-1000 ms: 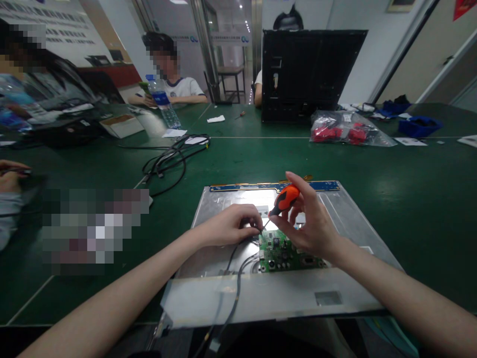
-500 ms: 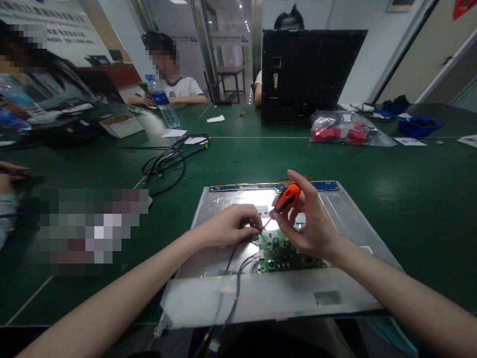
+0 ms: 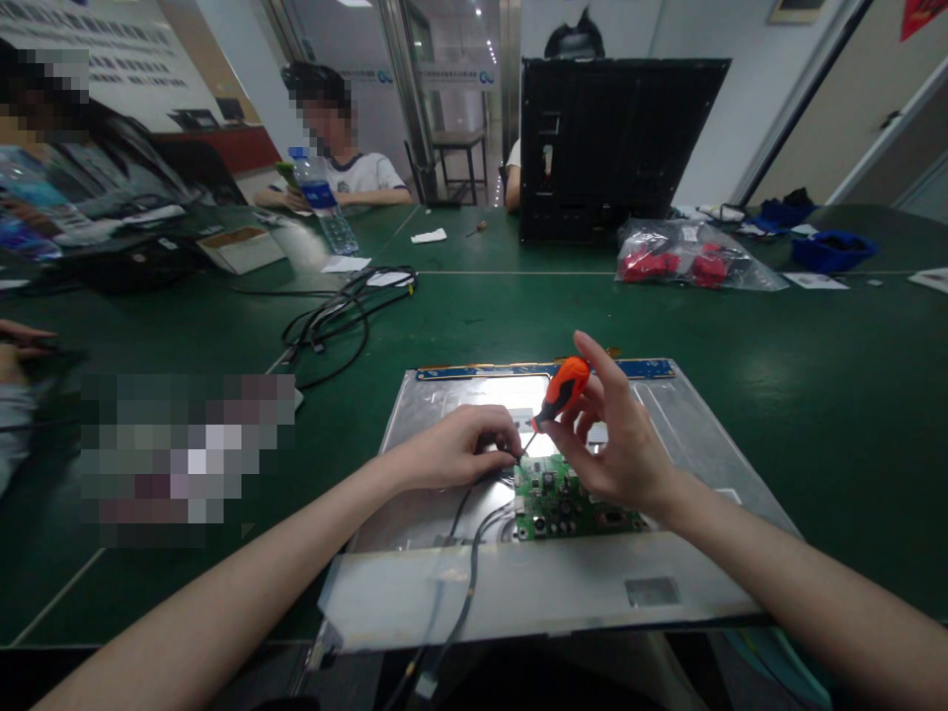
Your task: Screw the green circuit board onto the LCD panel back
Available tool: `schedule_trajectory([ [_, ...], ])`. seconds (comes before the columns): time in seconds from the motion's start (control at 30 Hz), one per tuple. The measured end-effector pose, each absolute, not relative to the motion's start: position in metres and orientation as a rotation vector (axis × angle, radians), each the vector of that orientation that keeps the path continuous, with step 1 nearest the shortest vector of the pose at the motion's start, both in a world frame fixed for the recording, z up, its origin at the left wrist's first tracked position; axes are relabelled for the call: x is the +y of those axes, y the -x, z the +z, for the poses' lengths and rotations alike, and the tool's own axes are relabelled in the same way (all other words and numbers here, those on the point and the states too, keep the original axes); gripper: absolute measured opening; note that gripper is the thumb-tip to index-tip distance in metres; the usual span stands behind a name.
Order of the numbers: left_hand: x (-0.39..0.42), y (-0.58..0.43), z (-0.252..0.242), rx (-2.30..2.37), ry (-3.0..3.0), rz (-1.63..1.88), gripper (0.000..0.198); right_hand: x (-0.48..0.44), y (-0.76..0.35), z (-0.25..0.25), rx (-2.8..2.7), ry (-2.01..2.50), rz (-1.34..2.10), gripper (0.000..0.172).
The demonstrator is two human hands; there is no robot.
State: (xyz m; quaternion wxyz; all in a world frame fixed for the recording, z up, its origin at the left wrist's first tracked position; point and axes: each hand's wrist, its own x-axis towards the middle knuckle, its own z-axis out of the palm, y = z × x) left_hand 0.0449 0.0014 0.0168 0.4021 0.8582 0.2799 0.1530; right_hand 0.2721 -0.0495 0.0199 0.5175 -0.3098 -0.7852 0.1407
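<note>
A: Right hand (image 3: 618, 444) status?
B: Fingers clamped on the screwdriver (image 3: 567, 385), angled down to the board's (image 3: 552, 499) far-left corner; board lies on the panel (image 3: 685, 420).
A: Left hand (image 3: 463, 444)?
B: Fingers curled beside that corner; cannot tell whether gripping.

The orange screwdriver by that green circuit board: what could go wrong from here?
The screwdriver in the right hand might slip and scratch the circuit board. The left hand is right by its tip, so a slip could also jab a finger. The cable trailing past the panel's near edge might snag.
</note>
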Motion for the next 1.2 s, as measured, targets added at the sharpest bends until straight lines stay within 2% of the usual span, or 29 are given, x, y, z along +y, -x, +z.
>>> schedule_trajectory([
  [0.4,0.0013,-0.0453,0.0182,0.709,-2.166,0.379,0.004,-0.046,-0.2744,0.0181,-1.883,0.746,0.289,0.082],
  [0.6,0.0013,-0.0449,0.0164,0.715,-2.163,0.388,0.004,-0.0484,-0.2716,0.0208,-1.876,0.732,0.328,0.086],
  [1.0,0.0012,-0.0445,0.0168,0.724,-2.162,0.382,0.002,-0.0468,-0.274,0.0191,-1.878,0.782,0.32,0.079],
  [1.2,0.0009,-0.0453,0.0176,0.734,-2.164,0.374,0.002,-0.0477,-0.2741,0.0203,-1.913,0.767,0.315,0.081],
])
